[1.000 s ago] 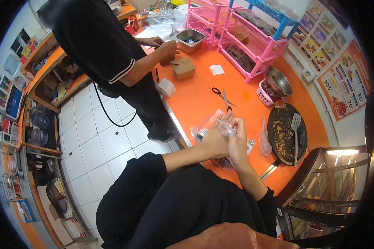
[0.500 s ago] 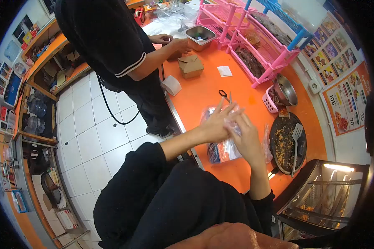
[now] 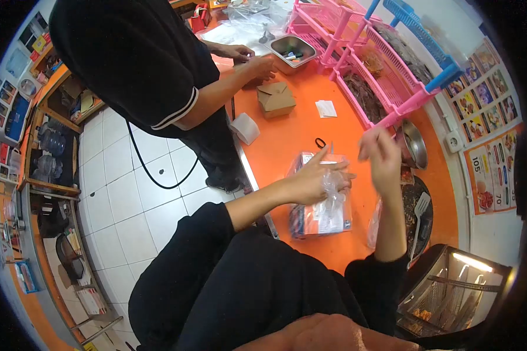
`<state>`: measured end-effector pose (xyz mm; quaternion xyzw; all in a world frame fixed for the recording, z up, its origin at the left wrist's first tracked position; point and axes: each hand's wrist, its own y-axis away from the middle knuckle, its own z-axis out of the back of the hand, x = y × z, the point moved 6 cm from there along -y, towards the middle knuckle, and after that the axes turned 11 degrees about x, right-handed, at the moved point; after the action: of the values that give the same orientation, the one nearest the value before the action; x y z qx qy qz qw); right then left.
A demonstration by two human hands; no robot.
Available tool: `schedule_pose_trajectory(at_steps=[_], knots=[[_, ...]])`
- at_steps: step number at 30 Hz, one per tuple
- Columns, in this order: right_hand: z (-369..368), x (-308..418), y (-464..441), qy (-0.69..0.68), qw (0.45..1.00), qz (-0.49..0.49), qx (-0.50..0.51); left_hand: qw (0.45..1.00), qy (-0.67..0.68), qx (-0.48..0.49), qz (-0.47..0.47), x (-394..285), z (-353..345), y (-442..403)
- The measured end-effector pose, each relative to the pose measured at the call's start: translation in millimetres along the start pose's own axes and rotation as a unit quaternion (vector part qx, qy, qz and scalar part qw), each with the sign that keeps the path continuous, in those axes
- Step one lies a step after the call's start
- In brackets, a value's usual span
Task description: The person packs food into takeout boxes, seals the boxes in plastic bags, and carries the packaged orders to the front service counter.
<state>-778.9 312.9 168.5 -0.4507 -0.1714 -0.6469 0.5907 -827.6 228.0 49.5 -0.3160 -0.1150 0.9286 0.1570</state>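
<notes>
My left hand (image 3: 311,182) is over a blue, white and orange box (image 3: 330,221) in clear wrapping on the orange counter. Crumpled clear plastic (image 3: 334,186) hangs from this hand, caught at its fingers, with some fingers stretched out. Whether the plastic is a glove or a bag I cannot make out. To the right, my right hand (image 3: 383,157) is raised apart from the box, its fingers partly curled and smeared by motion. Scissors (image 3: 321,143) lie just behind the box.
A co-worker in black (image 3: 134,70) stands at the left, hands near a brown carton (image 3: 276,99) and a metal tray (image 3: 293,50). Pink racks (image 3: 386,99) line the wall. A dark pan with a spatula (image 3: 419,213) and a lit fryer-like unit (image 3: 451,292) are at the right.
My right hand has moved away from my left hand, up and to the right. The clear plastic stays with the left hand. The view has shifted slightly.
</notes>
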Motion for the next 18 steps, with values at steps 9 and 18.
schedule_pose_trajectory(at_steps=[9,18], knots=[[-38.2,-250.4,-202.9,0.297,0.951,-0.042,0.071,0.962,0.265,0.056,0.048,19.7,31.2,18.1],[-95.0,-295.3,-272.6,0.349,0.928,-0.073,0.111,0.999,0.034,-0.011,-0.01,8.5,23.8,10.8]])
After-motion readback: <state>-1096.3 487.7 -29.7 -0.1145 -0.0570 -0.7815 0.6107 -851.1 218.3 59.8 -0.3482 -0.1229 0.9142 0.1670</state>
